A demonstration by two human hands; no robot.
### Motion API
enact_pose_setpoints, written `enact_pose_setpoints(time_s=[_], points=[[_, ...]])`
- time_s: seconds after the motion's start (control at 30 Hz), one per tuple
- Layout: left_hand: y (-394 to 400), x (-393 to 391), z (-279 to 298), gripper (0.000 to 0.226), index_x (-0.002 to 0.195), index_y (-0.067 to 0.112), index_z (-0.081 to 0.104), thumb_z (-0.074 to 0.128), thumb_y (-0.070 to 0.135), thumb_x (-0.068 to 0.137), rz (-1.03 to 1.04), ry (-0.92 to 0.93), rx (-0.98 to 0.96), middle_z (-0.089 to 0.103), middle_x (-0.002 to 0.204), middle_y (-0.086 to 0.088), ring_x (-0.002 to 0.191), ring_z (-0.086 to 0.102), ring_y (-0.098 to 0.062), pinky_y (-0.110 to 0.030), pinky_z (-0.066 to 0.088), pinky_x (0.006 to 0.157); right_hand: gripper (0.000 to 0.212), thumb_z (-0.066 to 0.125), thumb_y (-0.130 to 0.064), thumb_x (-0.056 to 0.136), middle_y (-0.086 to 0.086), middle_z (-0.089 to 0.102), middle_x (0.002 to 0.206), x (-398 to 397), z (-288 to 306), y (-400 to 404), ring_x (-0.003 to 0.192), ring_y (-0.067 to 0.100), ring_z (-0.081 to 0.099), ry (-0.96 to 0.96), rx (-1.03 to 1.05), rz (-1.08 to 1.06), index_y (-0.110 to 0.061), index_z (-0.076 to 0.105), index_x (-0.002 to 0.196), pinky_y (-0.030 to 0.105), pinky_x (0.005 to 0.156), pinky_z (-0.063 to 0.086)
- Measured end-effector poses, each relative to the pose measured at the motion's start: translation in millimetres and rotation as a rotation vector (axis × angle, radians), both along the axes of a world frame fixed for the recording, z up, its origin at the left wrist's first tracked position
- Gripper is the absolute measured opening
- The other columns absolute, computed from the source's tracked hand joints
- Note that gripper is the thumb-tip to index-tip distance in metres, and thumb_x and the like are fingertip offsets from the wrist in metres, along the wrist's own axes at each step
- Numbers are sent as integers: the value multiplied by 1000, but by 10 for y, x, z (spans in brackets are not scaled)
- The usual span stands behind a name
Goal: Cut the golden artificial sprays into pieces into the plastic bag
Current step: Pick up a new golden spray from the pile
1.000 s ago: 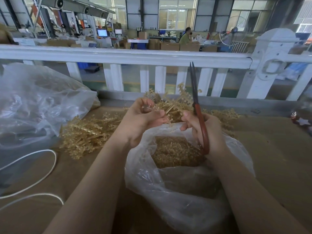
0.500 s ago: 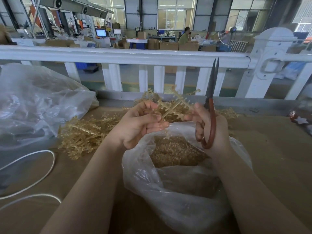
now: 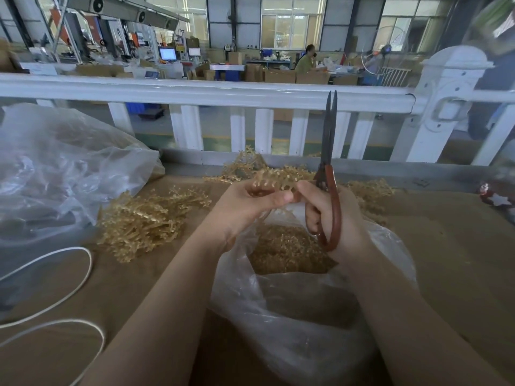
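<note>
Over the open mouth of a clear plastic bag (image 3: 301,316), my left hand (image 3: 245,210) pinches a golden spray (image 3: 278,178). Cut golden pieces (image 3: 284,252) fill the bag's bottom. My right hand (image 3: 331,218) grips red-handled scissors (image 3: 330,174); their dark blades point straight up and are nearly closed, away from the spray. The right fingertips touch the spray beside the left fingers. A heap of uncut golden sprays (image 3: 147,218) lies on the table to the left, and more sprays (image 3: 370,190) lie behind my hands.
A large crumpled plastic bag (image 3: 64,176) lies at the left. A white cord (image 3: 69,285) loops near the front left. A white railing (image 3: 211,93) borders the brown table's (image 3: 451,246) far edge. A small red ornament (image 3: 496,196) sits at the far right.
The scissors swung from leaning left, through leaning right, to upright. My two hands came together over the bag, and the spray is now lower and flatter between the fingers.
</note>
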State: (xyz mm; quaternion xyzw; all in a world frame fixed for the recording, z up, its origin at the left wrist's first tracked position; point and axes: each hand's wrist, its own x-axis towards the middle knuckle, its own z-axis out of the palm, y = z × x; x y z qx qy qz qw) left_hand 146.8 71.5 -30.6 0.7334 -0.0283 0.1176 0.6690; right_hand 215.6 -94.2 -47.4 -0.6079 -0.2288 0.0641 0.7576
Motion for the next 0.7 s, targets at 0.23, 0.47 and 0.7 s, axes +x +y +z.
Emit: enact_pose_setpoints(time_s=[0.23, 0.47, 0.7], points=[[-56, 24, -23, 10, 88, 0, 73, 68, 8, 89, 10, -73, -142, 74, 71, -1, 61, 63, -5, -13, 46, 55, 24, 68, -23, 95, -5, 67, 57, -76, 46, 17, 35, 8, 39, -61, -87, 9, 0, 71, 91, 22, 38, 30], [-79, 54, -36, 23, 77, 4, 71, 68, 20, 92, 120, 27, -116, 53, 52, 2, 45, 38, -8, -17, 31, 43, 22, 76, -48, 73, 20, 72, 82, -79, 63, 34, 42, 14, 42, -33, -134, -24, -27, 78, 74, 24, 40, 32], [-104, 49, -77, 13, 85, 4, 76, 76, 17, 82, 37, 33, -154, 69, 71, -5, 48, 47, -4, -14, 35, 45, 17, 76, -36, 82, 4, 69, 68, -63, 50, 37, 41, 4, 51, -34, -126, -28, -29, 76, 66, 13, 41, 37]])
